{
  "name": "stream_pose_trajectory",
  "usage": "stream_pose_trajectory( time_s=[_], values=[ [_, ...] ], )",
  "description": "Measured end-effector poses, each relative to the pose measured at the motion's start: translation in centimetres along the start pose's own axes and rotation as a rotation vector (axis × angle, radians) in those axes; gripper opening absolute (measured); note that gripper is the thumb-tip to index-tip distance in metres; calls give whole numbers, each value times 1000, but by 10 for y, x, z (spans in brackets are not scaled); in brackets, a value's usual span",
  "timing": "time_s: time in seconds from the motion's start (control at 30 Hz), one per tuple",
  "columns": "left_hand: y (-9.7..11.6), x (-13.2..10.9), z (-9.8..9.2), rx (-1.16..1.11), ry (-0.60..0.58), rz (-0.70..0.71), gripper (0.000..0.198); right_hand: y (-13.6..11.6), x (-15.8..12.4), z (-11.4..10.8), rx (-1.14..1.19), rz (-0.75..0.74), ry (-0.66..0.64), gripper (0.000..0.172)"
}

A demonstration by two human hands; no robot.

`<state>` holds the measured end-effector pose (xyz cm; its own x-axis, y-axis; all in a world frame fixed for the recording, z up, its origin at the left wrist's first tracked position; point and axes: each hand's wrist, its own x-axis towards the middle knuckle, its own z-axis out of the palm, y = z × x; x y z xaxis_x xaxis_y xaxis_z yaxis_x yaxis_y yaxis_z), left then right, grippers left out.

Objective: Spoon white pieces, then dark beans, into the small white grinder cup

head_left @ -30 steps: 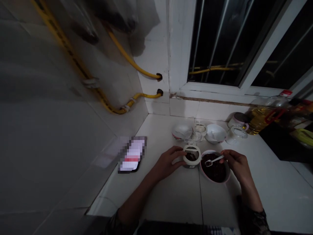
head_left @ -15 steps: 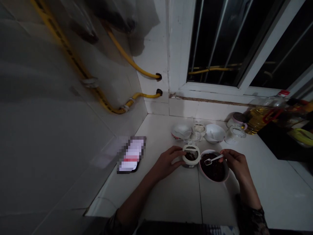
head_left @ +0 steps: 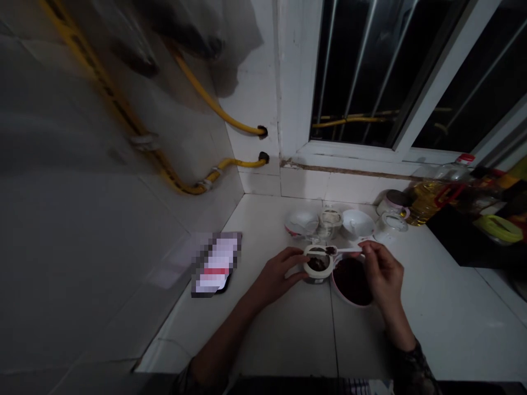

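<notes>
My left hand [head_left: 286, 270] grips the side of a small jar [head_left: 319, 278] with a white rim, thumb and fingers around it. Dark contents show inside the jar, and its clear lid is tipped back. Between the fingers of my right hand [head_left: 383, 269] is the handle of a small white spoon [head_left: 348, 250]. The spoon's bowl carries some dark stuff and hangs over the jar's right rim. Just right of the jar stands a pink-rimmed bowl [head_left: 349, 302] holding a dark red-brown mass, partly hidden by my right hand.
Behind are a bowl with a red pattern [head_left: 302, 224], a lidded jar [head_left: 330, 222], a white bowl [head_left: 358, 224] and a clear jar [head_left: 391, 227]. An oil bottle [head_left: 426, 200] stands at the back right. A phone [head_left: 218, 263] lies left. Yellow pipes [head_left: 164, 170] run along the wall.
My right hand has lifted the spoon out of the pink-rimmed bowl and moved it left, with dark stuff on it, to the jar. My left hand keeps its hold on the jar.
</notes>
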<state>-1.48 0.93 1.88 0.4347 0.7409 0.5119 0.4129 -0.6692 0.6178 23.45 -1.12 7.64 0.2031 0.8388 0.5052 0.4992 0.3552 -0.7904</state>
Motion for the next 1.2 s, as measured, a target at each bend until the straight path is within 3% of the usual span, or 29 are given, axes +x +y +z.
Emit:
stream_pose_trajectory(
  time_s=[0.13, 0.2, 0.33, 0.4, 0.53, 0.67, 0.83, 1.03, 1.2],
  values=[
    [0, 0, 0, 5, 0, 2, 25, -2, -8, 8, -186, -472, -293, 25],
    [0, -1, 0, 9, 4, 10, 25, -1, -8, 4, -214, -519, -301, 25],
    [0, -1, 0, 4, 0, 10, 26, 4, -1, -17, -226, -295, -80, 19],
    [-1, -1, 0, 0, -6, -3, 26, 10, 3, -29, -247, -215, -43, 19],
    [-2, -1, -1, 8, -9, -15, 27, 26, 9, -39, -364, -212, -141, 24],
    [-2, -1, 0, -7, -5, 1, 27, 33, 5, -30, -499, -273, -243, 26],
    [-3, -2, 0, -10, -4, 0, 27, 30, -1, -18, -381, -51, -431, 31],
    [-4, -3, 1, -6, -5, -5, 27, 33, 3, -25, -207, 217, -339, 35],
    [-5, -3, 1, -2, -7, -7, 27, 30, 7, -30, -98, 315, -242, 40]
  ],
)
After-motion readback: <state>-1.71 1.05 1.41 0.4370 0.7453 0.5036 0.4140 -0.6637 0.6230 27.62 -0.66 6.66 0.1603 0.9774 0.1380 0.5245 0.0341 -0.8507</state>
